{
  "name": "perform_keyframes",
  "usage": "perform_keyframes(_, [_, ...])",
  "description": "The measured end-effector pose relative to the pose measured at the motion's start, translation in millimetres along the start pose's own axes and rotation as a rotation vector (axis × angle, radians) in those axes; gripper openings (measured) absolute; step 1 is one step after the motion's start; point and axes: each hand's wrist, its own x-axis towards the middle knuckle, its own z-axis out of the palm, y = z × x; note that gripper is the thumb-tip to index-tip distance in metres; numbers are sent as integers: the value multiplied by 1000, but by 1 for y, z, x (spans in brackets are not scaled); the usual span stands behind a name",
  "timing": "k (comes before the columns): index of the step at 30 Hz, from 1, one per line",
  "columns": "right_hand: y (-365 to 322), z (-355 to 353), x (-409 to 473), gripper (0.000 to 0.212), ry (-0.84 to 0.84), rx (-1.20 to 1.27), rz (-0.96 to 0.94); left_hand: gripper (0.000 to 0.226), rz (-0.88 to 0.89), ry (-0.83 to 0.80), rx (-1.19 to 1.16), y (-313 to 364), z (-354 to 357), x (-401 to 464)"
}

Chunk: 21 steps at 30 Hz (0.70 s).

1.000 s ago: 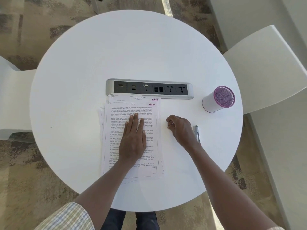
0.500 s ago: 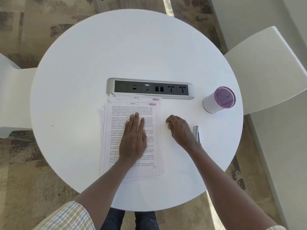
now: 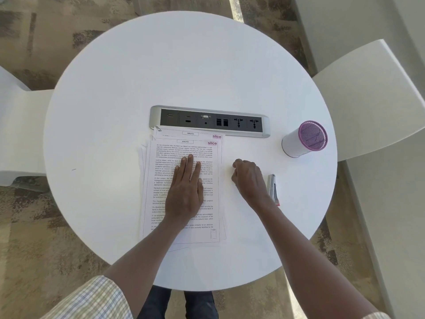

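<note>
A loose stack of printed pages (image 3: 184, 153) headed "MINUTES" lies on the round white table (image 3: 115, 100), just in front of me. My left hand (image 3: 187, 189) rests flat on the top page, fingers straight and together. To the right of the stack, my right hand (image 3: 248, 178) rests on the bare tabletop with its fingers curled under; nothing shows in it. A silver stapler (image 3: 272, 187) lies just right of that hand, partly hidden by my wrist.
A grey socket panel (image 3: 209, 122) is set into the table just beyond the pages. A white pen cup with a purple mesh rim (image 3: 303, 139) lies tipped at the right. White chairs stand at the left (image 3: 20, 125) and right (image 3: 368, 93).
</note>
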Motion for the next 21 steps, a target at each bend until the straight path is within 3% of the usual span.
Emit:
perform_keyframes(6, [2,-4,3,21,-57,-37,-112,52,-3,-1,2,1,-2,-1])
perform_keyframes(13, [12,-2,7,18,-14,166,-92,52,-2,-8,2,1,-3,0])
perform_keyframes(18, [21,1,6,16,41,503,79,51,1,-5,-10,1,-4,0])
perform_keyframes(21, [23,4,3,19,75,582,139,51,-1,-2,-16,2,-5,0])
